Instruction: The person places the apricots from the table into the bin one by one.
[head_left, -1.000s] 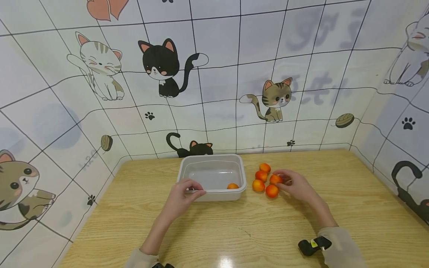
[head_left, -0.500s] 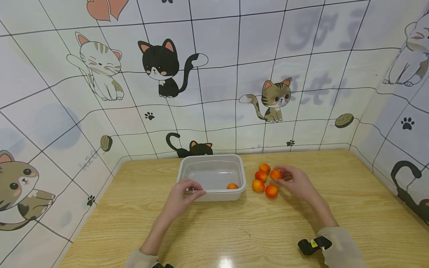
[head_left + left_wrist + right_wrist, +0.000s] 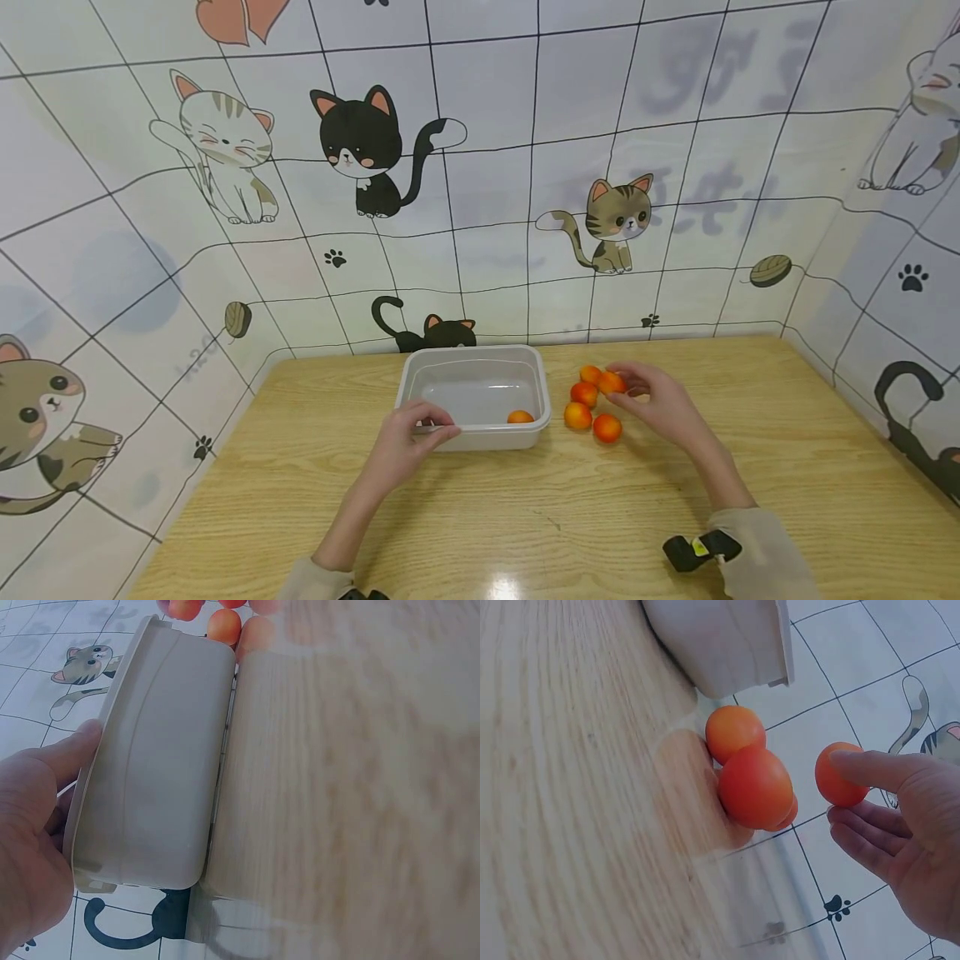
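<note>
A pale grey plastic tub point(image 3: 491, 439) stands near the back of the wooden table, with one orange-red round fruit point(image 3: 520, 417) inside at its front right. My left hand point(image 3: 401, 442) pinches the tub's front rim towards its left end, thumb over the edge in the left wrist view. Between the thumb and fingers of my right hand point(image 3: 663, 410) is another orange-red fruit point(image 3: 838, 784), held off the table in the right wrist view. Just left of and below that hand, several like fruits point(image 3: 578, 416) lie grouped on the table, to the right of the tub.
The wooden table point(image 3: 480, 525) meets a wall covering point(image 3: 495, 192) with printed cats and grid lines at its back; the covering continues at both sides. Black wrist cameras point(image 3: 701, 550) sit at the cuffs of beige sleeves.
My right hand has lifted its fruit from the group, moving it up and slightly back and left, away from the nearest fruit. My left hand and the tub have stayed put.
</note>
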A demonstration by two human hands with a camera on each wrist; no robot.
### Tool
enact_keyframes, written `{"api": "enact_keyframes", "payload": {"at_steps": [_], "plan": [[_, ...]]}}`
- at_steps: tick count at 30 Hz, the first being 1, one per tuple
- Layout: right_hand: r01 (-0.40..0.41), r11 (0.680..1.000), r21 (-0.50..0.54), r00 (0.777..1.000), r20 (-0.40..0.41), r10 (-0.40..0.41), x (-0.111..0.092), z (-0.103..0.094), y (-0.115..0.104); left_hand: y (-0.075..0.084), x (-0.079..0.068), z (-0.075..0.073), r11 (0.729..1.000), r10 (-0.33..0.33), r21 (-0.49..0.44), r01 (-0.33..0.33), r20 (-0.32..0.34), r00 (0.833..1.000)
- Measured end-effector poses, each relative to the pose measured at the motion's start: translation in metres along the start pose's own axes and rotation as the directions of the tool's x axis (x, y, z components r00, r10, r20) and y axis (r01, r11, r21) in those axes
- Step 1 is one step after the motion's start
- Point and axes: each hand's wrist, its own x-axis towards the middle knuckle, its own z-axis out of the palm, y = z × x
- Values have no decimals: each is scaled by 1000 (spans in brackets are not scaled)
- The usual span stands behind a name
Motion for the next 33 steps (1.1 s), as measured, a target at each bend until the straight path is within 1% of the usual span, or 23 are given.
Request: {"api": "enact_keyframes", "payload": {"at_steps": [9, 16, 21, 27, 33], "plan": [[44, 999, 2, 999, -21, -44, 4, -1, -12, -1, 2, 0, 1000, -18, -4, 18, 6, 1000], [81, 997, 3, 996, -21, -81, 8, 3, -19, 0, 3, 1, 1000, -31, 0, 31, 6, 1000], [106, 994, 5, 994, -25, -106, 10, 7, -24, 1, 4, 0, 1000, -24, 3, 24, 4, 1000], [138, 990, 31, 990, -27, -137, 13, 10, -35, 3, 4, -1, 1000, -25, 1, 25, 3, 1000], [178, 984, 31, 984, -26, -177, 13, 14, -46, 5, 5, -1, 1000, -29, -2, 29, 0, 1000]]}}
